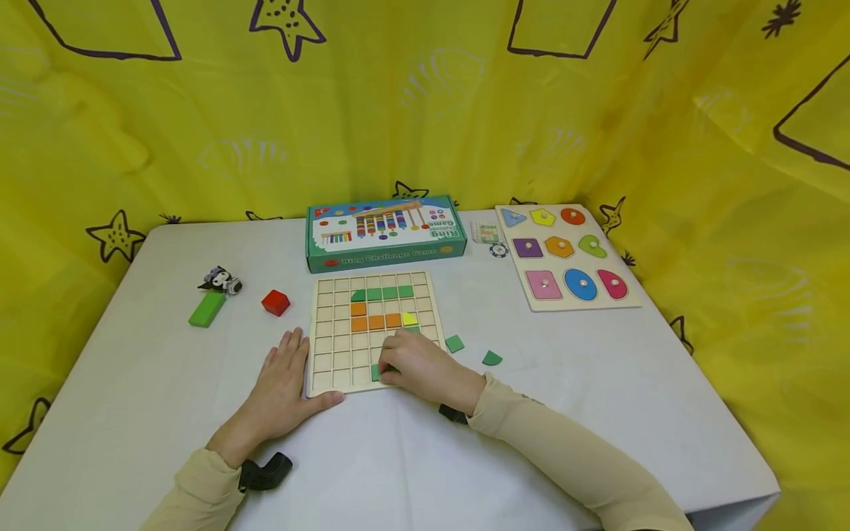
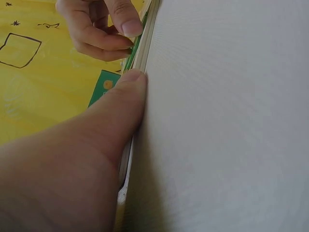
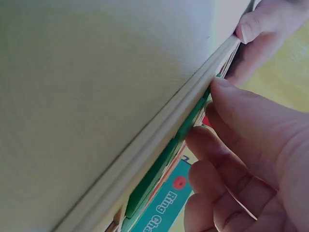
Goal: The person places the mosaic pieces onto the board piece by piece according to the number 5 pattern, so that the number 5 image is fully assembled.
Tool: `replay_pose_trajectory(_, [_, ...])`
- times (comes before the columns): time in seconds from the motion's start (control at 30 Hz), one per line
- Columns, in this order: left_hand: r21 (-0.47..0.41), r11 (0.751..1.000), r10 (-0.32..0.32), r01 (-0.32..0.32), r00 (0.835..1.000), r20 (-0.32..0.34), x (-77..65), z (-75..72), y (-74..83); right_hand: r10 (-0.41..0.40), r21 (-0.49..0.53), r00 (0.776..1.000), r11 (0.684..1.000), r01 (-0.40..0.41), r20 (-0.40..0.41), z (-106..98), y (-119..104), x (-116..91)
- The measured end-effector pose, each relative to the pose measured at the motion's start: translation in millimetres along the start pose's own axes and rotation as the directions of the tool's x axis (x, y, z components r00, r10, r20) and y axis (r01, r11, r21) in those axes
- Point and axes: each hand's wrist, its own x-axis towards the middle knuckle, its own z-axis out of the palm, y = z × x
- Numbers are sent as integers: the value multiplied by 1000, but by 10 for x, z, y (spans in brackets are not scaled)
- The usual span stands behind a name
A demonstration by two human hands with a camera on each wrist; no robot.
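Note:
A wooden grid board [image 1: 328, 361] lies flat on the table, with green, orange and yellow tiles set in its squares. My left hand [image 1: 275, 394] rests at its near left corner, fingers stretched along the left side and thumb on the near edge. In the left wrist view the thumb [image 2: 128, 92] lies along the board's rim. Over the near edge, my right hand [image 1: 421, 366] pinches a green tile [image 1: 375, 373] low against the grid. The right wrist view shows its thumb [image 3: 241, 99] at the green piece and the fingers curled. This hand hides part of the bottom rows.
Loose green pieces, a square [image 1: 454, 344] and a quarter circle [image 1: 492, 358], lie right of the board. Behind stands a ring game box [image 1: 385, 240]. A shape puzzle [image 1: 518, 273] is at right; a red cube [image 1: 275, 302], green block [image 1: 207, 310] and small figurine [image 1: 220, 280] are at left.

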Motion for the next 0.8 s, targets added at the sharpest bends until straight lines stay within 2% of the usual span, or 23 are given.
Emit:
replay_pose_trajectory(0.1, [-1,1000,-1,1,1000,-3,-1,-3,-3,-37,-1,999,999,37,-8,-14,13,-24])
replay_pose_trajectory(0.27, [-14,1000,0,0,1000,-4,-4,-2,-5,-25,104,999,994,29,-39,-129,179,-206])
replay_pose_trajectory(0.47, [2,1000,9,-9,1000,-4,19,-13,-6,119,122,991,986,-111,-67,-358,612,-659])
replay_pose_trajectory(0.63, [4,1000,5,-5,1000,2,23,-25,-9,239,97,971,966,-239,13,-467,844,-1020])
replay_pose_trajectory(0.8, [-9,1000,2,-2,1000,-4,6,-6,-7,271,110,958,954,-280,89,-499,892,-1202])
